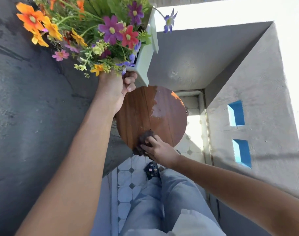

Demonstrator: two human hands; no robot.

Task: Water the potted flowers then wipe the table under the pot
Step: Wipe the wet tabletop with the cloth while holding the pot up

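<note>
Flowers [101, 31] fill a pale green rectangular pot [145, 60], lifted clear of the round wooden table [142, 113] and tilted, held by the left hand [114, 87], whose fingers curl round its near bottom corner. It looks top-heavy and probably weighty with soil, so a grip under the base would be steadier than this corner hold. The right hand [158, 149] presses a dark, soft cloth [143, 142] on the table's near edge; a wet patch [162, 106] shines farther back
</note>
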